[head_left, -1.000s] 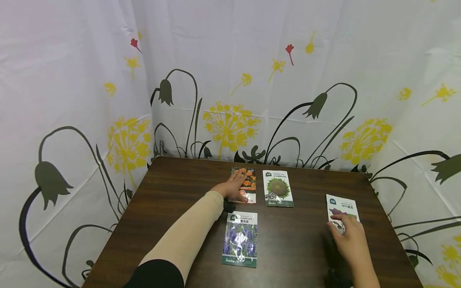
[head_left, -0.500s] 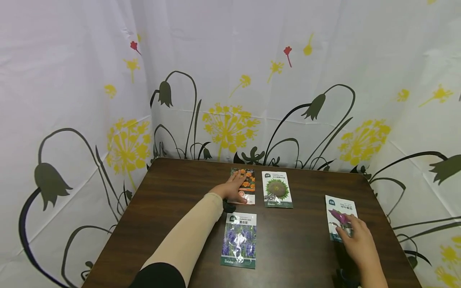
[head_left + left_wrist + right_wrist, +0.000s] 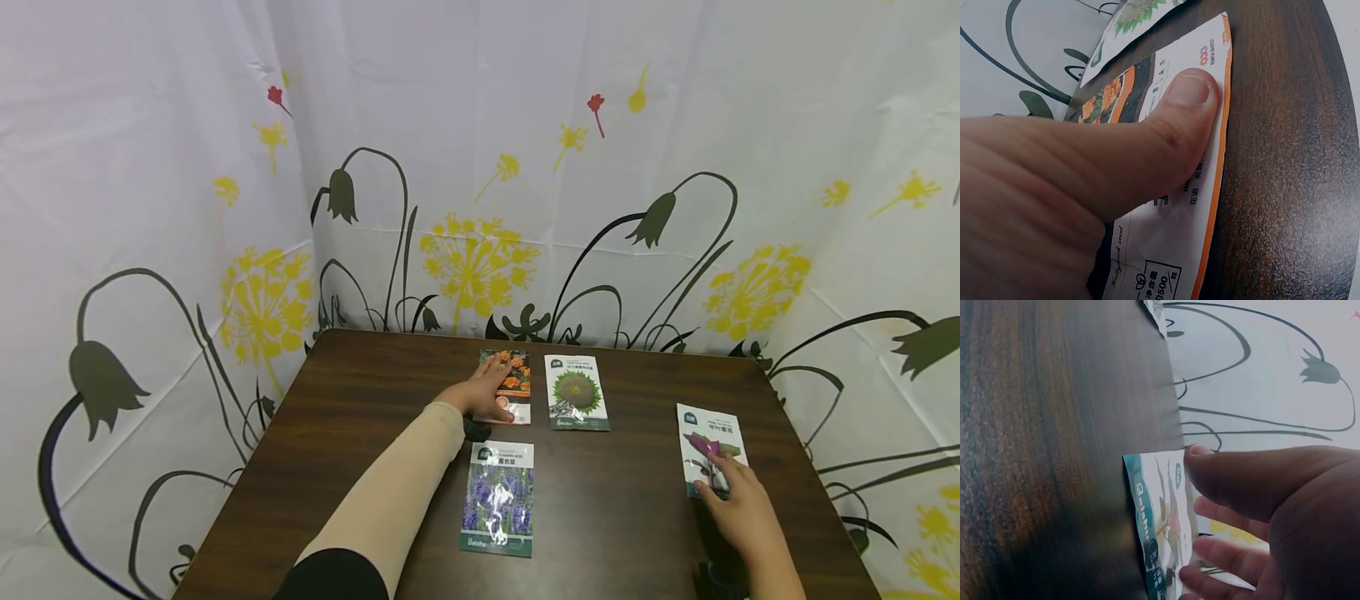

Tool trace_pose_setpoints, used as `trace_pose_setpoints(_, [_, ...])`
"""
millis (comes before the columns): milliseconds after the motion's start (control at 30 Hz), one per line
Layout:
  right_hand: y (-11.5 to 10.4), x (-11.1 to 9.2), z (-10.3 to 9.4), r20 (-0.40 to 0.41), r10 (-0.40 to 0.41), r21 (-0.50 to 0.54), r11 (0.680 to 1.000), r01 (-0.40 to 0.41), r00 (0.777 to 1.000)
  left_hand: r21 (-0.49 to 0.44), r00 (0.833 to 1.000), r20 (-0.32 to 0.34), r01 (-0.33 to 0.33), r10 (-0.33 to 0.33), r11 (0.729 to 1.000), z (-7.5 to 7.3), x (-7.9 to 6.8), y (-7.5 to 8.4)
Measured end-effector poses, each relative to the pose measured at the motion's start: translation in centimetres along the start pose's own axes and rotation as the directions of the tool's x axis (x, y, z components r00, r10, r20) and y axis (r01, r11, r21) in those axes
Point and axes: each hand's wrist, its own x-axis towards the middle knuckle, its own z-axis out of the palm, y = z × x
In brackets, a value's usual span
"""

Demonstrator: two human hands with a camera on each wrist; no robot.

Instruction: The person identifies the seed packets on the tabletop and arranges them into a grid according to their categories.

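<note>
My left hand (image 3: 480, 398) rests with fingers spread on a seed packet with orange flowers (image 3: 519, 382) near the table's back edge. In the left wrist view the thumb (image 3: 1182, 119) lies across the white part of that packet (image 3: 1147, 250). Over at the right, my right hand (image 3: 746, 504) hovers at the lower end of a white seed packet with a purple picture (image 3: 712, 425). The right wrist view has the thumb (image 3: 1229, 475) at the edge of this packet (image 3: 1169, 512), with the fingers loosely bent and apart.
A packet with a green sunflower head (image 3: 576, 393) lies right of the orange-flower one. Nearer the front is a lavender packet (image 3: 497, 500). The dark wooden table (image 3: 615, 517) ends against a flower-printed curtain (image 3: 465, 125).
My right hand has shifted right and down over its packet, uncovering more of the purple picture. The left hand stays on the orange-flower packet.
</note>
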Motion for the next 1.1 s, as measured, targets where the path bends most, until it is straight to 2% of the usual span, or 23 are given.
trace_pose_setpoints(200, [0.2, -0.1, -0.1, -0.001, 0.024, -0.022, 0.999, -0.024, 1.0, -0.001, 1.0, -0.002, -0.004, 0.004, 1.0, 0.1, 0.1, 0.1])
trace_pose_setpoints(367, [0.6, -0.1, 0.2, -0.035, 0.022, -0.034, 0.999, -0.023, 0.999, -0.022, 1.0, 0.002, -0.007, 0.007, 1.0, 0.1, 0.1, 0.1])
trace_pose_setpoints(567, [0.9, 0.2, 0.7, 0.024, 0.11, -0.014, 0.994, -0.11, 0.994, -0.026, 1.0, 0.001, -0.006, 0.006, 1.0, 0.0, -0.1, 0.1])
trace_pose_setpoints(700, [0.8, 0.3, 0.9, 0.034, 0.115, -0.022, 0.993, -0.114, 0.993, -0.027, 1.0, 0.004, 0.002, -0.002, 1.0, 0.1, -0.1, 0.1])
trace_pose_setpoints(800, [0.6, 0.3, 1.2, 0.007, 0.1, -0.039, 0.994, -0.1, 0.995, -0.029, 1.0, 0.01, 0.005, -0.005, 1.0, 0.1, -0.1, 0.2])
trace_pose_setpoints(1000, [-0.1, 0.4, 2.5, -0.097, 0.066, -0.056, 0.996, -0.071, 0.993, -0.045, 1.0, 0.014, 0.004, -0.003, 0.999, 0.0, 0.1, 0.1])
trace_pose_setpoints(1100, [-0.6, 0.3, 3.1, -0.109, 0.065, -0.039, 0.997, -0.069, 0.992, -0.05, 1.0, 0.019, 0.017, -0.016, 0.999, 0.1, 0.5, -0.2])
